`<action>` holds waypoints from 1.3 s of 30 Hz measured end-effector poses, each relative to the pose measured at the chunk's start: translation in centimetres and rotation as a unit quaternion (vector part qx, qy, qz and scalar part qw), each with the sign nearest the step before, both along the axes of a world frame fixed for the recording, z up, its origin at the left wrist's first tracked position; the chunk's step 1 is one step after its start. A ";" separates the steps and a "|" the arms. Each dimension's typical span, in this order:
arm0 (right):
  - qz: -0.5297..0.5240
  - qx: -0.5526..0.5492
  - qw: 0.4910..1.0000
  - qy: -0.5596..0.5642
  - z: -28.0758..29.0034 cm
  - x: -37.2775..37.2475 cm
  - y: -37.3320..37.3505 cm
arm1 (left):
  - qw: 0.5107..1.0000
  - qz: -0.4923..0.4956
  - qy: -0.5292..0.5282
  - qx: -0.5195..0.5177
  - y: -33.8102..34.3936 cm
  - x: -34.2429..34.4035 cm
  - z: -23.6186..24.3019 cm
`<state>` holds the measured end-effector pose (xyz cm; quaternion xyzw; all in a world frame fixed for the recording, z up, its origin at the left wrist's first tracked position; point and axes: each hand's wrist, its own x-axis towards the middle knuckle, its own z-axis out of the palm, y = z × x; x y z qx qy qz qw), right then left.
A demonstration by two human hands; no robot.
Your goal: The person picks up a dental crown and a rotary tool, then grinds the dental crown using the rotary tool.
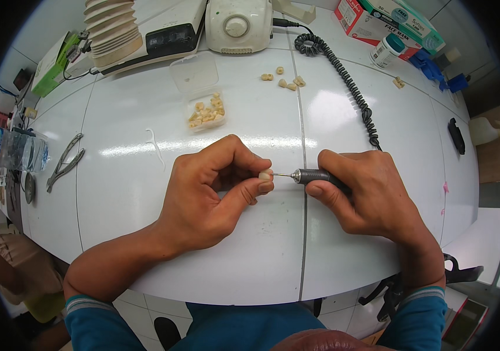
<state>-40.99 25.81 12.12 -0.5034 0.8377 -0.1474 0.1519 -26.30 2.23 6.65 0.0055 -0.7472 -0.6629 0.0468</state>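
My left hand [215,193] pinches a small pale tooth-shaped piece [265,175] between thumb and fingertips, a little right of centre. My right hand [361,193] grips a dark grey rotary handpiece [314,175]; its thin metal bit points left and meets the piece. A coiled black cord [349,76] runs from the handpiece to a cream control box [220,29]. Beyond my hands is a clear lidded container [206,123] of similar yellowish pieces, with several loose ones [290,83] to its right. A white curved pick [156,146] lies left of my left hand.
Metal pliers [62,167] and a plastic bottle [21,152] lie left. A machine with a ribbed hose [112,35] stands back left. Mask boxes [387,32], a pill bottle [384,52] and blue plastic pieces [434,70] sit back right. A co-worker's arm [1,263] shows at far left.
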 end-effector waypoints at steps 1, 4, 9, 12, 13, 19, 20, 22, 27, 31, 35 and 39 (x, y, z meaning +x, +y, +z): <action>0.000 0.000 1.000 0.001 0.0 0.0 0.0 | 1.000 0.000 0.000 0.000 0.0 0.0 0.0; -0.004 0.004 1.000 -0.005 -0.1 0.0 0.0 | 1.000 0.000 -0.012 -0.014 0.1 -0.1 0.0; 0.003 -0.035 0.999 0.013 -0.1 0.0 0.3 | 1.000 0.002 -0.017 -0.018 0.3 -0.3 0.7; -0.002 -0.029 0.999 0.016 -0.1 0.0 0.3 | 0.999 0.009 -0.019 -0.025 0.4 -0.5 0.6; 0.003 -0.030 1.000 0.009 -0.2 0.0 0.1 | 0.999 0.008 -0.019 -0.024 0.3 -0.3 0.7; 0.003 -0.021 1.000 0.007 -0.5 -0.1 0.1 | 0.999 0.015 -0.015 -0.031 0.3 -0.2 0.4; 0.008 -0.027 1.000 0.013 -0.5 0.0 0.1 | 0.999 0.016 -0.019 -0.042 0.2 -0.1 0.5; 0.003 -0.023 1.000 0.015 -0.4 0.1 0.2 | 0.998 0.016 -0.023 -0.053 0.2 -0.2 0.5; 0.003 -0.020 1.000 0.016 -0.4 0.1 0.1 | 0.999 0.013 -0.018 -0.030 0.2 -0.3 0.5; 0.002 -0.017 1.000 0.015 -0.6 -0.1 0.3 | 0.998 0.018 -0.032 -0.050 0.3 -0.3 0.7; 0.003 -0.020 1.000 0.024 -0.5 0.0 0.2 | 0.998 0.013 -0.025 -0.055 0.1 -0.3 0.6; 0.001 -0.014 1.000 0.016 -0.3 -0.1 0.1 | 0.999 0.010 -0.039 -0.027 0.1 -0.3 0.6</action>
